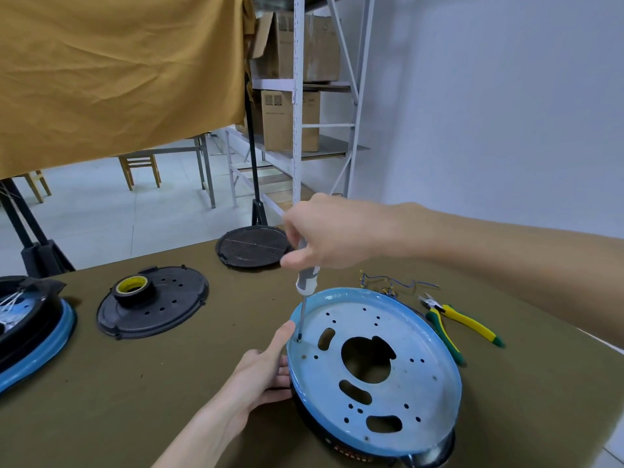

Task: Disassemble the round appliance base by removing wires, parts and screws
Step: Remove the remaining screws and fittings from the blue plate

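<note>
The round appliance base (415, 376), a light blue plate with holes and slots on a black body, lies on the green table at the front right. My left hand (266, 369) grips its left rim, thumb on the blue edge. My right hand (324, 238) holds a grey-and-white screwdriver (305, 278) upright. The screwdriver's tip sits on a screw (299, 340) near the plate's left edge. A bundle of removed wires (388, 285) lies behind the base.
Yellow-green pliers (462, 324) lie right of the base. A black perforated cover (155, 302) carries a roll of tape (132, 289). Another black disc (253, 246) sits at the table's far edge. A second blue-rimmed base (30, 332) is at the left.
</note>
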